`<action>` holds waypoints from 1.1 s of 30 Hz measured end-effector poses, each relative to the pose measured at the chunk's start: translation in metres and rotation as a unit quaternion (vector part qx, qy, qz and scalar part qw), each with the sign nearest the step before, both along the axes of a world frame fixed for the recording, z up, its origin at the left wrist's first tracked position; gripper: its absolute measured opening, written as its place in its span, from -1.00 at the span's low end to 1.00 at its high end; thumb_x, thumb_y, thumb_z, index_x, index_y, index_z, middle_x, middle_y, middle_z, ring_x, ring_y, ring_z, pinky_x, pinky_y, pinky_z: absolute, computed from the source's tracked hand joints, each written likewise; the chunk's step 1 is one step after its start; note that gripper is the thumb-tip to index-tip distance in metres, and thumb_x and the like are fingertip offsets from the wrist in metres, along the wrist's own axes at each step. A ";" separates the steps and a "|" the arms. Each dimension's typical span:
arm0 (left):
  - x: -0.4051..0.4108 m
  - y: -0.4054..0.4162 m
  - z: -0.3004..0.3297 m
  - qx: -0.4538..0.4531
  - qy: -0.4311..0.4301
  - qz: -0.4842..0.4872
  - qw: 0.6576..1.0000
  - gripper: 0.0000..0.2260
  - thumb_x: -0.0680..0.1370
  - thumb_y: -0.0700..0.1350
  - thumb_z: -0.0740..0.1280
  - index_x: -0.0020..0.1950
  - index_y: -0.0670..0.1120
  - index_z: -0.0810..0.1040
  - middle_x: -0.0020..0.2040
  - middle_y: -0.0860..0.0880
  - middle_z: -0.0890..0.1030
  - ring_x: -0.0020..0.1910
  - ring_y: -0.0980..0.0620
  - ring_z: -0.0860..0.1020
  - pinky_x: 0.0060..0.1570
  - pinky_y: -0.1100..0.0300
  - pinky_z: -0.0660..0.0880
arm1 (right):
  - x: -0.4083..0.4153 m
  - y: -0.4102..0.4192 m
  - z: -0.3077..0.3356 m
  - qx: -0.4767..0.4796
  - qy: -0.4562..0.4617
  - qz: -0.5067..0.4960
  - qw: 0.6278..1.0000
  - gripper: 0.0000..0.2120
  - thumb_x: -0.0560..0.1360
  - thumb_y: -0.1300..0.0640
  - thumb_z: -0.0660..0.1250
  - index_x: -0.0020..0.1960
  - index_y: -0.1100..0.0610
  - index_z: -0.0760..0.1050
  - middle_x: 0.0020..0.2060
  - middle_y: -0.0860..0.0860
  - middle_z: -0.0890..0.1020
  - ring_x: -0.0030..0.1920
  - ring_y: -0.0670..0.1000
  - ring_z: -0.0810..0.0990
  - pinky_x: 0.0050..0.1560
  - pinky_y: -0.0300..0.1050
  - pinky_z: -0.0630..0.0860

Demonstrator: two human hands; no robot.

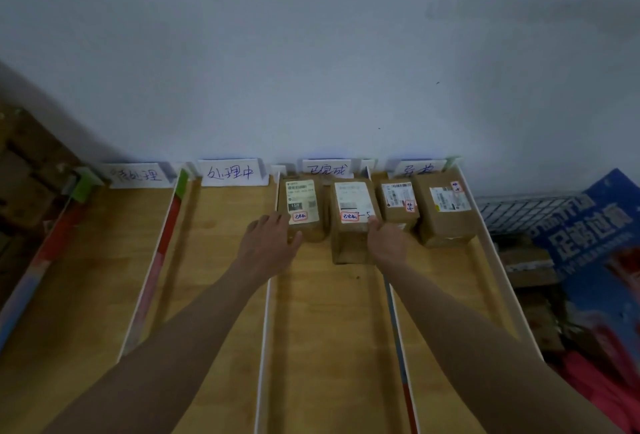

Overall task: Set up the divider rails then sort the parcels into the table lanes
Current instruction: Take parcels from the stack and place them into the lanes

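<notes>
rails: your divider rails [266, 312] are all standing on the table [214, 260]; they run front to back and cut it into four lanes, each with a handwritten label card [230, 173] at the wall end so the tag tells you the lane

third lane: two parcels side by side at the far end; left parcel [303, 206] against the rail, middle parcel [351, 222] just beside it and sitting a little nearer you; both carry red-boxed stickers that look to match this lane's card, so I'd say they're sorted right

fourth lane: two more parcels [445, 206] pushed to the wall end, small red-marked stickers; writing too blurred to read

left hand: your left hand [273, 236] lies fingers out on the near left corner of the left parcel; loosely spread, touching, not gripping; looks like a nudge to square it to the wall

right hand: your right hand [388, 243] rests against the near right side of the middle parcel, fingers loosely bent; whether it grips or just pushes I cannot tell

first two lanes: no parcels in them

next, my guess: push the middle parcel flush with its neighbour
</notes>
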State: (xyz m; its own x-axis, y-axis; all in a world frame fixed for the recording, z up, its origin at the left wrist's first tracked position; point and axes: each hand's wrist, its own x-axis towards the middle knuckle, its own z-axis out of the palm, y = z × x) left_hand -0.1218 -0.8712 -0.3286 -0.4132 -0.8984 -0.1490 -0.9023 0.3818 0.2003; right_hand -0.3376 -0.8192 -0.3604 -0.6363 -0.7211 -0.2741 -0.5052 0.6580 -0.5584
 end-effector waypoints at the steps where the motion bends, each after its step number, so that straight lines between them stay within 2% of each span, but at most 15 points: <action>1: -0.003 -0.005 -0.005 -0.003 0.001 0.001 1.000 -0.59 0.63 0.14 0.09 0.35 -0.08 0.41 0.27 -0.06 0.50 0.25 -0.07 0.45 0.29 0.00 0.35 | -0.002 -0.006 -0.006 -0.007 -0.005 -0.004 1.000 -0.46 0.68 -0.11 0.01 0.11 0.32 0.54 0.01 0.22 0.63 0.01 0.15 0.60 -0.09 -0.06 0.50; 3: -0.008 -0.012 -0.015 -0.008 0.001 -0.002 1.000 -0.58 0.64 0.14 0.09 0.39 -0.08 0.38 0.30 -0.05 0.49 0.28 -0.06 0.43 0.33 -0.01 0.33 | -0.003 -0.014 -0.016 -0.012 -0.010 -0.006 1.000 -0.47 0.68 -0.11 0.01 0.15 0.33 0.51 0.07 0.23 0.61 0.08 0.17 0.59 0.04 0.02 0.54; 5: -0.012 -0.017 -0.024 -0.015 0.000 -0.007 1.000 -0.57 0.64 0.13 0.09 0.42 -0.06 0.36 0.34 -0.04 0.47 0.33 -0.05 0.41 0.36 0.00 0.30 | -0.003 -0.021 -0.027 -0.011 -0.012 -0.006 1.000 -0.48 0.68 -0.10 0.01 0.21 0.33 0.46 0.14 0.25 0.57 0.16 0.20 0.54 0.15 0.07 0.50; 7: -0.015 -0.021 -0.030 -0.021 0.002 -0.006 1.000 -0.57 0.64 0.12 0.09 0.44 -0.05 0.35 0.38 -0.02 0.46 0.37 -0.04 0.39 0.39 0.01 0.27 | -0.003 -0.026 -0.037 -0.019 -0.017 -0.014 1.000 -0.51 0.69 -0.09 0.02 0.24 0.33 0.42 0.19 0.26 0.52 0.20 0.22 0.50 0.14 0.04 0.44; 11: -0.015 -0.028 -0.039 -0.031 -0.003 -0.008 0.999 -0.56 0.64 0.11 0.10 0.46 -0.06 0.33 0.41 -0.01 0.43 0.40 -0.03 0.36 0.42 0.02 0.24 | -0.003 -0.038 -0.049 -0.038 -0.030 -0.017 0.999 -0.52 0.69 -0.08 0.00 0.22 0.33 0.42 0.17 0.26 0.53 0.19 0.20 0.50 0.14 0.05 0.44; 14: -0.014 -0.030 -0.041 -0.041 -0.010 -0.008 0.999 -0.55 0.65 0.11 0.09 0.48 -0.07 0.30 0.44 -0.01 0.40 0.44 -0.02 0.33 0.45 0.00 0.20 | -0.004 -0.049 -0.053 -0.031 -0.035 -0.016 0.999 -0.50 0.69 -0.08 -0.01 0.21 0.32 0.44 0.15 0.25 0.54 0.16 0.19 0.52 0.06 -0.02 0.42; 19: -0.012 -0.030 -0.043 -0.040 -0.016 0.003 0.999 -0.54 0.66 0.12 0.06 0.49 -0.07 0.28 0.45 -0.02 0.38 0.45 -0.03 0.30 0.46 -0.04 0.19 | -0.008 -0.055 -0.056 -0.025 -0.048 -0.009 0.998 -0.49 0.70 -0.08 -0.04 0.20 0.32 0.46 0.13 0.25 0.56 0.14 0.19 0.54 0.14 0.07 0.48; 24: -0.009 -0.025 -0.041 -0.031 -0.013 0.005 0.999 -0.55 0.67 0.11 0.05 0.49 -0.08 0.28 0.45 -0.03 0.39 0.45 -0.04 0.31 0.46 -0.04 0.21 | -0.013 -0.051 -0.051 -0.034 -0.076 -0.020 0.996 -0.47 0.69 -0.10 -0.04 0.19 0.31 0.48 0.10 0.24 0.58 0.09 0.18 0.57 0.13 0.11 0.53; 29: -0.002 -0.020 -0.028 -0.037 -0.004 0.001 0.999 -0.57 0.65 0.11 0.04 0.41 -0.09 0.36 0.38 -0.05 0.46 0.37 -0.06 0.39 0.39 -0.01 0.30 | -0.013 -0.037 -0.028 -0.045 -0.051 -0.015 0.998 -0.54 0.69 -0.06 0.00 0.23 0.28 0.45 0.14 0.22 0.55 0.13 0.17 0.55 0.13 0.10 0.53; 33: 0.003 -0.010 -0.009 -0.046 0.013 -0.004 0.999 -0.58 0.65 0.08 0.07 0.40 -0.11 0.38 0.37 -0.07 0.47 0.35 -0.07 0.42 0.35 0.00 0.33 | -0.009 -0.016 0.003 -0.059 0.000 0.037 0.998 -0.61 0.68 -0.01 0.03 0.37 0.22 0.33 0.26 0.20 0.47 0.22 0.16 0.50 0.18 0.15 0.53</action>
State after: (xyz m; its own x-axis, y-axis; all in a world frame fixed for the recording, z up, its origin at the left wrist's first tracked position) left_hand -0.1191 -0.8810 -0.3378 -0.4232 -0.9043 -0.0561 -0.8942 0.4069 0.1868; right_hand -0.3461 -0.8356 -0.3573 -0.5801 -0.7933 -0.1851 -0.5502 0.5491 -0.6291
